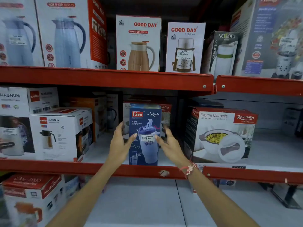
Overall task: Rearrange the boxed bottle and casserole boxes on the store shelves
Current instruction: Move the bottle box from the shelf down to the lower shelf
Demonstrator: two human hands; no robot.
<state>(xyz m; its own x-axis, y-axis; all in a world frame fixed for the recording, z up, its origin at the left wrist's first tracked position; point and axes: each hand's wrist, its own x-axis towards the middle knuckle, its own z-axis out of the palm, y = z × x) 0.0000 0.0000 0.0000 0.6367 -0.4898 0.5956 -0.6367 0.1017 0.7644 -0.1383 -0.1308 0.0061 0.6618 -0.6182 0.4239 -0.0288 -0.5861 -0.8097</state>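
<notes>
1. Right now my left hand (pixel 120 142) and right hand (pixel 168 142) are both spread wide, palms facing in, one on each side of the blue Liza bottle box (pixel 144 134).
2. Thumb tips overlap the box front near its price sticker (pixel 147 138); can't tell if they actually touch. Nothing is gripped.
3. Bottle box stands upright at the front edge of the middle shelf (pixel 98 168), roughly centre of the bay.
4. Directly behind it: a casserole box (pixel 166 112), mostly hidden, only its edges show either side.
5. Second casserole box, Sigma Marbella (pixel 221 136), sits on the same shelf to the right, apart from the bottle box, angled slightly.
6. Left of the bottle box, a gap, then the Magnum flask boxes (pixel 60 133).
7. Upper shelf (pixel 105 78) carries Good Day flask boxes (pixel 138 43) in a row.
8. Red thread band (pixel 188 169) on my right wrist, level with the shelf lip.
</notes>
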